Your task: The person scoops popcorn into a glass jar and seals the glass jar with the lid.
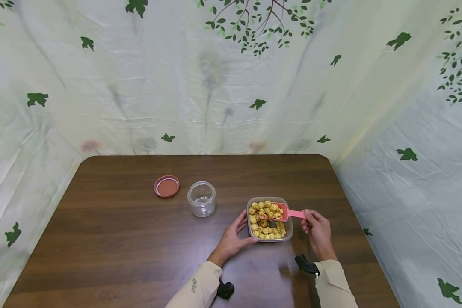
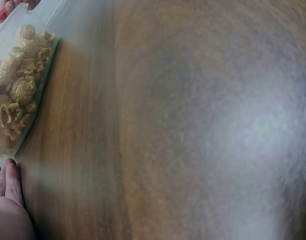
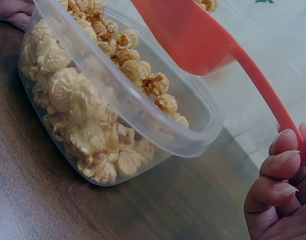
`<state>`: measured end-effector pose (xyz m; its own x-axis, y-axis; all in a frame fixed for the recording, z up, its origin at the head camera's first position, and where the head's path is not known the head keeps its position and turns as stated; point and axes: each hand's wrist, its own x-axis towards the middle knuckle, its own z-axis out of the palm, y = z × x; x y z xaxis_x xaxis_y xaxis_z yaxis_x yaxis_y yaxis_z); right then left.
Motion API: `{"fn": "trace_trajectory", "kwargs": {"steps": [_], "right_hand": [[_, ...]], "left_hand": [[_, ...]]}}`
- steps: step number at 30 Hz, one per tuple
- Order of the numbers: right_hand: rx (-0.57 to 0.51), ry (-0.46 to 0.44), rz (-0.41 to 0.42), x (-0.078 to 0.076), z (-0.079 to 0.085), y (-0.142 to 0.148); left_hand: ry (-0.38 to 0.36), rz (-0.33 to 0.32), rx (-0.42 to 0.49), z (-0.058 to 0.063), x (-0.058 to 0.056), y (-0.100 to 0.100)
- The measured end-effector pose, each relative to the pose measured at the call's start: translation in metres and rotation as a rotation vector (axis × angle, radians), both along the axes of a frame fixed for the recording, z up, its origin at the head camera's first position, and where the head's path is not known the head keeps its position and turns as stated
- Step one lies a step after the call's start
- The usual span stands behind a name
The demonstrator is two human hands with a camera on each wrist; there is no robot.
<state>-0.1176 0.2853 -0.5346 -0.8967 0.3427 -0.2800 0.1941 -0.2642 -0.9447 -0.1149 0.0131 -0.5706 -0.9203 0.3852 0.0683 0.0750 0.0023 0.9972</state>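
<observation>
golden-yellow popcorn (image 1: pixel 269 234) sits in a clear rectangular plastic container (image 1: pixel 291 231) with rounded corners, right of centre on the brown wood-grain bench (image 1: pixel 111 239). more of it lies in the bowl of a coral-pink plastic scoop (image 1: pixel 286 212), which is over the container; i cannot tell whether the scoop touches the rim. the person's right hand (image 1: pixel 318 231) has its fingers curled round the end of the scoop's handle, gripping it. the left hand (image 1: pixel 231 241) lies spread, fingers against the container's left side, thumb at its near left corner. the two hands are apart. a round transparent jar (image 1: pixel 202 199) stands upright to the left, and a round reddish-brown lid (image 1: pixel 167 187) lies flat further left.
</observation>
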Motion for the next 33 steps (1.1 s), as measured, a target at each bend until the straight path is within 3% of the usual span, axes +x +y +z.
{"fn": "trace_trajectory", "kwargs": {"steps": [4, 10, 18, 28, 33], "right_hand": [[0.006, -0.001, 0.009, -0.001, 0.004, -0.001], [0.002, 0.022, 0.015, -0.004, 0.009, -0.002], [0.000, 0.051, 0.021, -0.008, 0.018, -0.004], [0.020, 0.038, 0.032, -0.015, 0.031, -0.009], [0.022, 0.026, 0.026, -0.018, 0.037, -0.011]], "left_hand": [[0.006, -0.002, 0.000, 0.021, 0.003, -0.006], [-0.008, 0.027, -0.019, 0.032, 0.002, -0.012], [0.006, 0.017, -0.030, 0.043, -0.004, -0.022], [0.072, 0.007, -0.041, 0.072, -0.012, -0.035], [0.113, 0.024, -0.070, 0.063, -0.026, -0.034]]}}
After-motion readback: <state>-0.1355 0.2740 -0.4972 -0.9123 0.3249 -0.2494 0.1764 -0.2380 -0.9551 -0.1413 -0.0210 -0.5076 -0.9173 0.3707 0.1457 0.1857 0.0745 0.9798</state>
